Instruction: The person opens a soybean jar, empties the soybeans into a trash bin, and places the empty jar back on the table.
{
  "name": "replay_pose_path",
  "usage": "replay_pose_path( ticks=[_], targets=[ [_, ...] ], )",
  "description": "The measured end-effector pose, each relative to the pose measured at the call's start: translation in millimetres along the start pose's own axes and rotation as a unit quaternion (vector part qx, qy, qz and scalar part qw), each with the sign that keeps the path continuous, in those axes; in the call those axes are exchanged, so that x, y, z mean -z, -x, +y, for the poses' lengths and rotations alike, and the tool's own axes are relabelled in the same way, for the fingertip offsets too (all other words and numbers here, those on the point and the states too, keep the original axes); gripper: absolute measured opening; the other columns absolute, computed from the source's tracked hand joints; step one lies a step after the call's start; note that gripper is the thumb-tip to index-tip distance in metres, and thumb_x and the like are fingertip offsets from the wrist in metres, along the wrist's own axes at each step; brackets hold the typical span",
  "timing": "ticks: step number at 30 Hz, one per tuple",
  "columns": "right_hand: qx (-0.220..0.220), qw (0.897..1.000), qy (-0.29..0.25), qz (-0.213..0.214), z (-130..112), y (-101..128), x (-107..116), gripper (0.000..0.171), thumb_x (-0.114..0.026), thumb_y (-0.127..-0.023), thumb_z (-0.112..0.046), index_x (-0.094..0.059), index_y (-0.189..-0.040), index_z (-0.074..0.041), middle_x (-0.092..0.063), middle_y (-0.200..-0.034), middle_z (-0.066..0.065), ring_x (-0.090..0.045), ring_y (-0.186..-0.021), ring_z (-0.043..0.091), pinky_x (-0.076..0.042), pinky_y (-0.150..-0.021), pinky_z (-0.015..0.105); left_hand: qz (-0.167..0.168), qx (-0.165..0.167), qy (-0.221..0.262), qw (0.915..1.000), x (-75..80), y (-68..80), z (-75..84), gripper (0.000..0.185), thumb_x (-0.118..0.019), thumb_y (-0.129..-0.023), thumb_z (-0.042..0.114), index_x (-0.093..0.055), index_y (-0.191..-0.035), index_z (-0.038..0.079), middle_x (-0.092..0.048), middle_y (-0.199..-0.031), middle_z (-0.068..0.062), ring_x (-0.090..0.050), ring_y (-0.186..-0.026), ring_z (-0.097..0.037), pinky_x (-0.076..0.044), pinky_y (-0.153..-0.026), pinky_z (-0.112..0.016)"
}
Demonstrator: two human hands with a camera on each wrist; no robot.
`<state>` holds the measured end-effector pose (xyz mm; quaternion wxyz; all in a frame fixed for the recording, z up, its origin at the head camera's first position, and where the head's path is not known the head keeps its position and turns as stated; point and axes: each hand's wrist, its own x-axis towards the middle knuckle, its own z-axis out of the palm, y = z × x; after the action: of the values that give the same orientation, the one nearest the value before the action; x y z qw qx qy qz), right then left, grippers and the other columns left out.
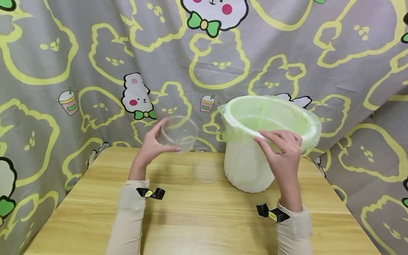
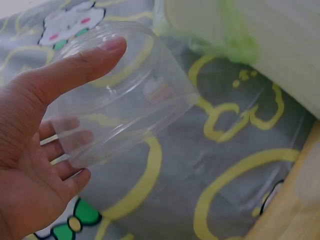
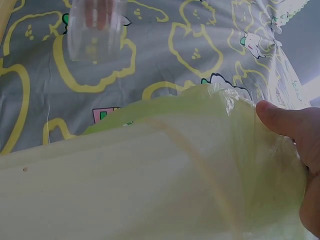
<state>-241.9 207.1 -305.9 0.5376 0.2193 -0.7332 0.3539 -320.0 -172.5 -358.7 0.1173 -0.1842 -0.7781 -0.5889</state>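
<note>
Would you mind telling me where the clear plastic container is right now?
In the head view, the clear container is held above the wooden table in the left hand, just left of the white bin.

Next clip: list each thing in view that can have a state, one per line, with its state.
clear plastic container: lidless, empty, tipped, held off the table in the left hand's grip
clear lid: off, lying flat on the table
white bin: upright on the table, open, lined
green bin liner: folded over the bin's rim
left hand: grips the container
right hand: holds the liner at the bin's rim
</note>
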Motion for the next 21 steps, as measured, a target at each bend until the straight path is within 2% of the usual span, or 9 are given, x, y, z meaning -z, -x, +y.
replay_pose_path(
  ticks=[2, 7, 10, 13, 16, 18, 21],
  targets=[
    [-0.001, 1.000, -0.001, 0.000, 0.0, 0.3, 0.3, 0.025, -0.089, -0.073, -0.002, -0.082, -0.097, -0.004, -0.074, -0.084, 0.017, -0.055, -0.093, -0.004, -0.028, -0.103, 0.029, -0.006, 0.010, 0.010, 0.9999, 3.8, 2.2, -6.8, 0.109, -0.098, -0.064, 0.012, -0.041, -0.156, 0.029, -0.040, -0.161, -0.002, -0.035, -0.150, -0.026, -0.031, -0.122, -0.052],
    [-0.010, 1.000, -0.004, 0.008, -1.1, -0.3, -0.8, 0.026, -0.089, -0.070, 0.002, -0.082, -0.094, -0.004, -0.074, -0.082, 0.017, -0.056, -0.089, 0.001, -0.029, -0.102, 0.028, -0.014, 0.036, 0.015, 0.9991, 13.5, 8.0, -21.5, 0.108, -0.097, -0.067, 0.014, -0.039, -0.157, 0.031, -0.033, -0.166, 0.001, -0.024, -0.156, -0.020, -0.022, -0.127, -0.050],
    [-0.007, 1.000, -0.001, 0.005, -0.8, 0.0, -0.8, 0.026, -0.089, -0.071, 0.000, -0.082, -0.095, -0.004, -0.074, -0.083, 0.018, -0.055, -0.091, -0.003, -0.029, -0.102, 0.028, -0.013, 0.049, 0.023, 0.9985, 20.0, 12.2, -30.8, 0.108, -0.095, -0.069, 0.011, -0.038, -0.158, 0.031, -0.029, -0.167, 0.002, -0.024, -0.156, -0.021, -0.028, -0.125, -0.045],
    [-0.002, 1.000, 0.003, 0.000, -0.2, 0.7, -0.4, 0.025, -0.088, -0.073, -0.001, -0.082, -0.097, -0.004, -0.074, -0.084, 0.019, -0.052, -0.094, -0.009, -0.028, -0.102, 0.028, -0.011, 0.057, 0.027, 0.9979, 27.0, 16.3, -40.0, 0.106, -0.093, -0.071, 0.008, -0.037, -0.158, 0.030, -0.031, -0.166, -0.001, -0.028, -0.154, -0.022, -0.040, -0.116, -0.029],
    [-0.003, 1.000, 0.003, 0.000, 0.3, 1.1, -0.5, 0.025, -0.088, -0.073, 0.000, -0.082, -0.097, -0.004, -0.074, -0.085, 0.019, -0.052, -0.095, -0.011, -0.028, -0.102, 0.028, -0.005, 0.061, 0.030, 0.9977, 34.5, 18.9, -46.6, 0.104, -0.092, -0.071, 0.006, -0.039, -0.158, 0.027, -0.037, -0.162, -0.005, -0.032, -0.152, -0.024, -0.041, -0.106, -0.014],
    [-0.004, 1.000, 0.004, -0.001, 0.3, 0.9, -0.7, 0.025, -0.088, -0.073, 0.000, -0.082, -0.097, -0.004, -0.074, -0.085, 0.019, -0.051, -0.096, -0.011, -0.028, -0.102, 0.028, 0.000, 0.063, 0.031, 0.9976, 39.5, 19.6, -48.7, 0.103, -0.092, -0.072, 0.006, -0.038, -0.158, 0.025, -0.039, -0.161, -0.007, -0.033, -0.152, -0.026, -0.040, -0.110, -0.016],
    [-0.005, 1.000, 0.003, -0.001, 0.0, 0.3, -1.4, 0.025, -0.088, -0.073, 0.001, -0.082, -0.097, -0.004, -0.074, -0.085, 0.019, -0.052, -0.095, -0.011, -0.028, -0.102, 0.028, 0.008, 0.071, 0.029, 0.9970, 47.3, 20.0, -51.4, 0.104, -0.092, -0.072, 0.006, -0.037, -0.158, 0.023, -0.038, -0.162, -0.008, -0.030, -0.154, -0.026, -0.030, -0.123, -0.030]
  ],
)
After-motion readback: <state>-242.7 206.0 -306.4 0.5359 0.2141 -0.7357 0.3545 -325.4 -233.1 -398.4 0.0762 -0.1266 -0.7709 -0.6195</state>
